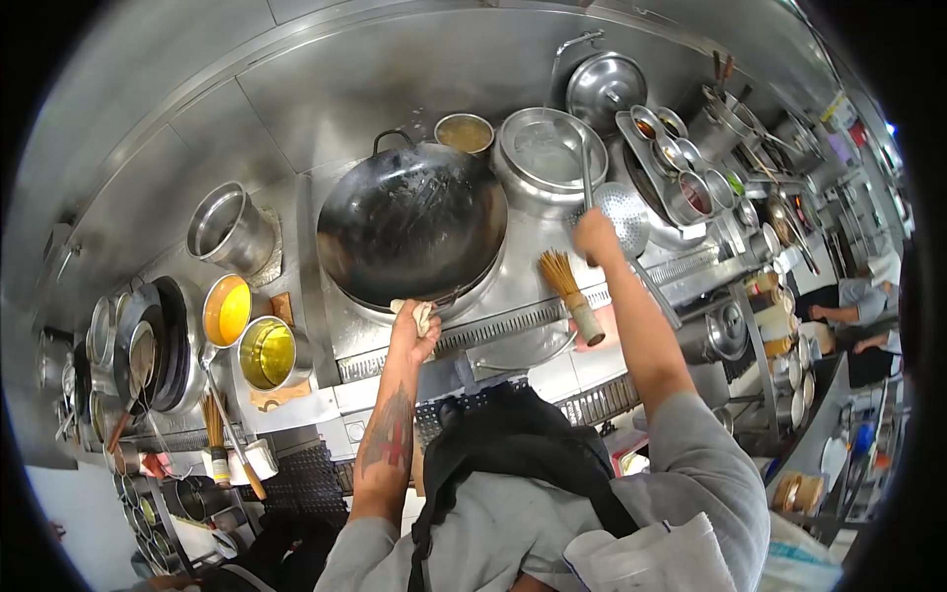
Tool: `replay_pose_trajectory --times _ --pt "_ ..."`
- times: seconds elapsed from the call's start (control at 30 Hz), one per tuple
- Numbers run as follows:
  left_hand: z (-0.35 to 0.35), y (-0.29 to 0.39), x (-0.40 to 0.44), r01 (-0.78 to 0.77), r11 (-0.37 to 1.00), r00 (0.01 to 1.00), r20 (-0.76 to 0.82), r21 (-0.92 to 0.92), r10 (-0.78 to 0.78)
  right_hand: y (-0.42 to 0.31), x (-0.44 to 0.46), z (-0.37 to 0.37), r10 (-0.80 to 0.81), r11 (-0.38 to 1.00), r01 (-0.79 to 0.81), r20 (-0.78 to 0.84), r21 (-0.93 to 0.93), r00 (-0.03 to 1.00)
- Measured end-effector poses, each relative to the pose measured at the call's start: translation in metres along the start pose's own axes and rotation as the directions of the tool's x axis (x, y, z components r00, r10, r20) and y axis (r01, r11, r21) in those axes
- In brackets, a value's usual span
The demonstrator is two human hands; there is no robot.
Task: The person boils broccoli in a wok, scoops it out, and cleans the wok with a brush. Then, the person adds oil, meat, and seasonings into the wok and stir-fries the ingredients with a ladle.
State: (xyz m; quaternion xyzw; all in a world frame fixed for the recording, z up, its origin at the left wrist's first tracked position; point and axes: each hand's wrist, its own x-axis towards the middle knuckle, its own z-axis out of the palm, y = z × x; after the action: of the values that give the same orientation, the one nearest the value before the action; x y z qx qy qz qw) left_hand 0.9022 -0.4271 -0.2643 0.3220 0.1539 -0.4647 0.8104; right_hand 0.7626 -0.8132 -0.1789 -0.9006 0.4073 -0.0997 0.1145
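Observation:
My left hand (418, 333) is closed on a folded pale cloth (422, 314), pressed at the near handle of a large dark wok (409, 222). The wok tilts on the stove and holds only a wet sheen. My right hand (596, 239) is wrapped round the handle of a metal ladle (588, 168). Its bowl reaches over a round pot (543, 153) of cloudy liquid, and I cannot tell whether it dips in. Beside that hand lies a perforated skimmer (625, 219). A bamboo wok brush (564, 284) lies on the steel counter, left of my right forearm.
Left of the wok stand an orange-filled pot (229, 310), a pot of yellow oil (268, 353) and a steel pot (231, 233). Stacked woks (174, 340) lean at far left. Seasoning bowls (681, 163) stand at right. Another person's arm (838, 314) shows at far right.

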Motion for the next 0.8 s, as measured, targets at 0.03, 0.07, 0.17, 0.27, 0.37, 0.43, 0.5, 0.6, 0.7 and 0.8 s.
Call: replay_pose_trajectory --times 0.03,0.07,0.17,0.27,0.37,0.43,0.5,0.6,0.7,0.8 --pt "-0.012 0.001 0.009 0.046 0.999 0.997 0.057 -0.009 -0.045 0.006 0.018 -0.012 0.079 0.967 -0.143 0.281 0.212 0.956" --pt "-0.017 0.003 0.013 0.091 0.996 0.989 0.116 -0.014 -0.088 0.013 0.035 -0.020 0.108 0.727 -0.428 0.526 0.537 0.844" --pt "0.002 0.006 -0.004 0.095 0.995 0.992 0.084 0.013 -0.096 -0.009 0.000 -0.058 -0.226 -0.599 -0.665 0.703 0.445 0.674" --pt "-0.004 0.005 0.003 0.069 0.997 0.992 0.107 0.024 -0.071 -0.054 -0.069 -0.111 -0.316 -0.642 -0.622 0.585 0.448 0.747" --pt "-0.006 0.000 0.009 0.027 0.999 1.000 0.014 -0.017 -0.027 -0.073 -0.107 -0.143 -0.432 -0.653 -0.663 0.538 0.366 0.724" --pt "0.008 0.001 0.005 -0.024 0.999 0.997 -0.070 -0.049 0.020 -0.082 -0.130 -0.155 -0.509 -0.630 -0.706 0.515 0.323 0.690" --pt "0.017 -0.001 -0.007 -0.040 0.999 0.992 -0.120 -0.037 0.035 -0.084 -0.149 -0.157 -0.488 -0.586 -0.729 0.564 0.354 0.666" --pt "0.014 -0.001 -0.007 -0.072 0.997 0.986 -0.154 -0.021 0.068 -0.080 -0.172 -0.159 -0.418 -0.454 -0.778 0.667 0.434 0.616" --pt "0.008 0.010 -0.015 -0.037 0.997 0.999 0.035 -0.061 0.039 -0.099 -0.194 -0.171 -0.222 -0.056 -0.751 0.725 0.658 0.652" --pt "0.016 0.008 -0.058 -0.049 0.997 0.995 -0.092 -0.062 0.043 -0.076 -0.191 -0.152 -0.065 0.407 -0.585 0.661 0.702 0.748"
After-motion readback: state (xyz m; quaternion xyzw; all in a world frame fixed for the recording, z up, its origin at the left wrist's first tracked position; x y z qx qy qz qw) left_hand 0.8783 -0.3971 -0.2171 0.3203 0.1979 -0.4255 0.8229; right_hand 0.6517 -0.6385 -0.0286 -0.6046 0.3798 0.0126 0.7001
